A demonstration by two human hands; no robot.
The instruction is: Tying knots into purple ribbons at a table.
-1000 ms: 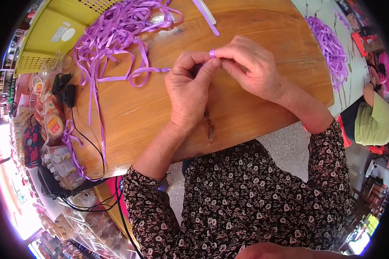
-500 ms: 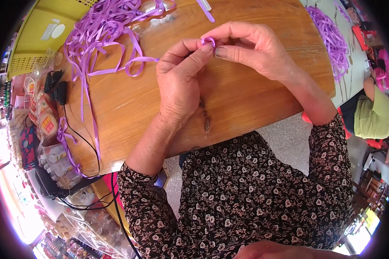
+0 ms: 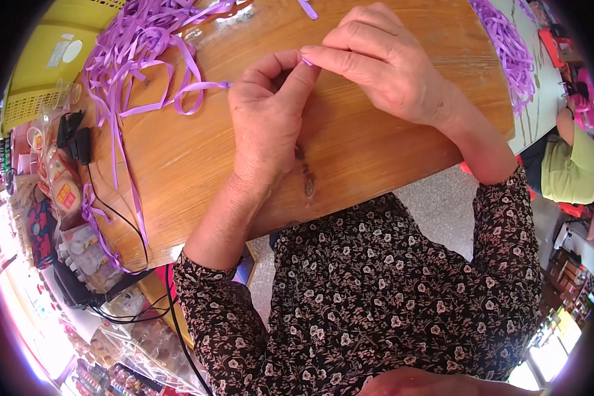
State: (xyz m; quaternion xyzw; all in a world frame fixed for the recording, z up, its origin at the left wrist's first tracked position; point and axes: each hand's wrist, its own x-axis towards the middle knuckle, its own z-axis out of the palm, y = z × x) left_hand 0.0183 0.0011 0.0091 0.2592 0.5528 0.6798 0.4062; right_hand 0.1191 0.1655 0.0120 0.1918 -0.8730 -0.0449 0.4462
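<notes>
Ribbon piece: small purple ribbon (image 3: 306,61) pinched between both hands, just above the worktop (image 3: 350,152).
Left hand (image 3: 267,109): thumb and forefinger clamp it.
Right hand (image 3: 383,63): fingertips grip its end.
Advice: keep it taut, fold small.
Nearby: loose ribbon pile (image 3: 142,46) lies left.
</notes>
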